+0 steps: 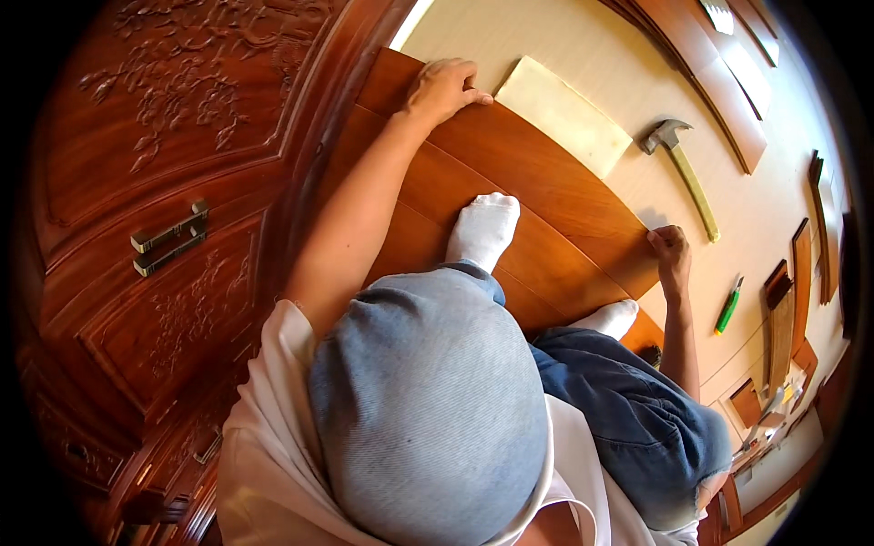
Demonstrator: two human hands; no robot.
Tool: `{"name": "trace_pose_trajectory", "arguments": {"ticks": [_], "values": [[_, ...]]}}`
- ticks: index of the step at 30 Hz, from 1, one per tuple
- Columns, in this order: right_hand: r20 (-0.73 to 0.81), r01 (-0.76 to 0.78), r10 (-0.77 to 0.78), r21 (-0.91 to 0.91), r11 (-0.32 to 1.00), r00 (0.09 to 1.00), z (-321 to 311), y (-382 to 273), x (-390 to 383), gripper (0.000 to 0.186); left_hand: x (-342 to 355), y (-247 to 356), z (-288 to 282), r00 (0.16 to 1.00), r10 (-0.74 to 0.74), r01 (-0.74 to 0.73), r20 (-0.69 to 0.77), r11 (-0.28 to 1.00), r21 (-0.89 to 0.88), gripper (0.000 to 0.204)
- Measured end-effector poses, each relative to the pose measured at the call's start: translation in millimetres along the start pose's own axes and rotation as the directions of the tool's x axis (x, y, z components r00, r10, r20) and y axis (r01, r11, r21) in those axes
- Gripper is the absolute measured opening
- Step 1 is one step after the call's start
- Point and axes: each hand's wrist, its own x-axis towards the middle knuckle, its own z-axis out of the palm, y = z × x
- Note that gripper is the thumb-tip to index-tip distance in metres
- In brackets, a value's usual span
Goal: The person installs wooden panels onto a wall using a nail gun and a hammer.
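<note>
A long reddish-brown wooden floor plank (537,166) lies along the far edge of several matching boards (423,187). My left hand (442,93) is at its left end, the fingers curled and the thumb at the far edge. Near the right end, my right hand (672,257) grips that same edge between bent fingers and thumb. Against the far edge, between my hands, rests a pale yellow rectangular sheet (564,114). Beyond it lies a claw hammer (695,182) with a yellowish handle. My white-socked feet (484,229) stand on the laid boards.
A carved red-brown door (173,182) with a dark metal handle (170,238) stands close on the left. Right of my right hand lies a green utility knife (728,309). Loose planks (701,68) lie at the far right, with more pieces (781,328) along the right side.
</note>
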Motion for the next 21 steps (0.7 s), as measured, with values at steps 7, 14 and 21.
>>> {"name": "trace_pose_trajectory", "arguments": {"ticks": [7, 14, 21], "values": [[0.016, 0.019, -0.019, 0.012, 1.000, 1.000, 0.6, 5.0, 1.9, 0.024, 1.7, -1.9, 3.7, 1.000, -0.018, 0.018, 0.000, 1.000, -0.004, 0.048], [0.013, 0.036, -0.036, 0.024, 0.999, 0.999, -0.5, 5.1, 1.4, 0.023, 1.3, 3.6, -0.6, 0.999, -0.051, 0.050, 0.007, 0.999, 0.016, 0.047], [0.024, 0.060, -0.061, 0.045, 0.997, 0.998, -0.9, 2.0, 2.8, 0.022, -1.5, -1.4, 0.8, 0.994, -0.108, 0.108, 0.008, 0.994, -0.019, 0.048]]}}
